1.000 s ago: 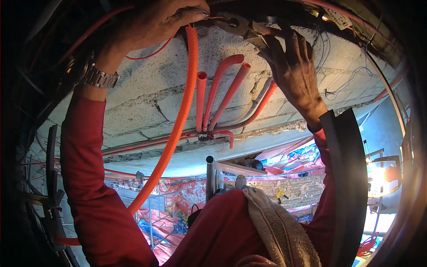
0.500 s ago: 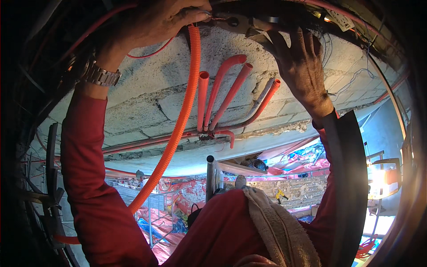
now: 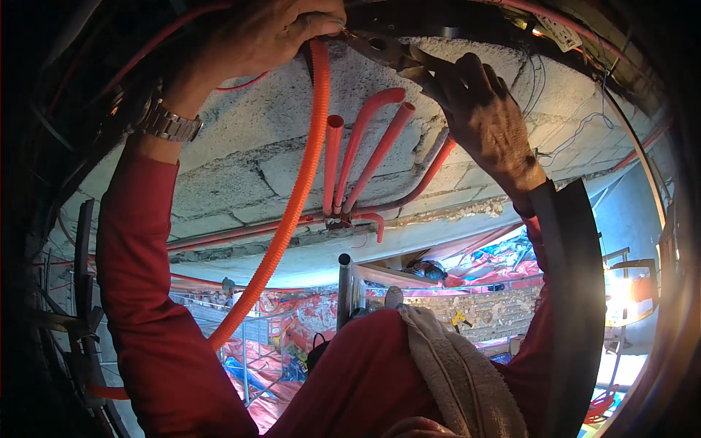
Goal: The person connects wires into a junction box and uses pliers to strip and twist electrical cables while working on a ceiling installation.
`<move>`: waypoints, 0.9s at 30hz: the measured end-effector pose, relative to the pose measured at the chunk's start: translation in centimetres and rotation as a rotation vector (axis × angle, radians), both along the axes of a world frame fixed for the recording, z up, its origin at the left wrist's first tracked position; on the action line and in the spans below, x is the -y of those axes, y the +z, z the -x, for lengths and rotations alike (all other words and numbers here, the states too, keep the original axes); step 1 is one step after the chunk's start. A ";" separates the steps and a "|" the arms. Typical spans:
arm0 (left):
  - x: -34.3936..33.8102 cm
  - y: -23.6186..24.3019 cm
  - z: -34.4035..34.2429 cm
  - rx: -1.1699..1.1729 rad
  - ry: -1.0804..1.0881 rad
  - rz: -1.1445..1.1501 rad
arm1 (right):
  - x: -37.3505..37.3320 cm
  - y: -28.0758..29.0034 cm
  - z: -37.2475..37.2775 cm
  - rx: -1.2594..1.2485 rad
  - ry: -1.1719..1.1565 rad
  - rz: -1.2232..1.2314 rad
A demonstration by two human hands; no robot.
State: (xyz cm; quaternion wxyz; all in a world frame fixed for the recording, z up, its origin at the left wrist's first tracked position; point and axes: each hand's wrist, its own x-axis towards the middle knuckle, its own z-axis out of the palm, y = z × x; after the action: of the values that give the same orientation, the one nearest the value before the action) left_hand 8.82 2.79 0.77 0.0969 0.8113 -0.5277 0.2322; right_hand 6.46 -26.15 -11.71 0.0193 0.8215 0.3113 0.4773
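Observation:
At the top of the view my left hand is closed, its thumb and fingers pinching a wire whose twisted copper end shows just past the fingertips. My right hand is wrapped around the handles of a pair of pliers. The pliers' jaws point left and meet the copper beside my left fingertips; whether they grip it I cannot tell. Directly beneath my left hand, the upper end of an orange corrugated conduit hangs in a long curve down past my left forearm.
Several rigid orange pipes stick out along the rough block wall. A shiny metal pole rises at centre. Loose thin wires hang at right, above a bright work lamp. Scaffolding stands at lower left.
My right hand has moved slightly down and left, tilting the pliers so their handles sit lower. My left hand stays nearly in place, still pinching the wire.

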 end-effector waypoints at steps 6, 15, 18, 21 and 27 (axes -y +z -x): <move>-1.2 -1.6 -4.1 0.428 -0.290 -0.048 | -0.9 -1.0 0.3 -0.323 0.265 -0.179; -1.0 -2.3 -5.1 0.300 -0.400 0.119 | -0.5 -3.3 0.1 -0.257 0.526 -0.141; 0.6 -1.6 -4.2 0.175 -0.396 0.177 | 1.6 0.3 2.4 -1.777 0.682 -0.787; -1.6 -1.7 -2.7 -0.035 -0.108 0.120 | -1.3 -0.7 2.6 -1.261 0.609 -0.550; 1.3 0.2 0.4 -0.128 0.075 0.088 | 0.8 -3.6 2.1 -0.326 0.248 -0.271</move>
State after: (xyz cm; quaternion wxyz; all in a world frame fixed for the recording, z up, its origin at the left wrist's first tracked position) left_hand 8.43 1.53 0.97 0.1574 0.8388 -0.4787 0.2062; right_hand 4.40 -26.99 -15.29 -0.2001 0.8384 0.3418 0.3744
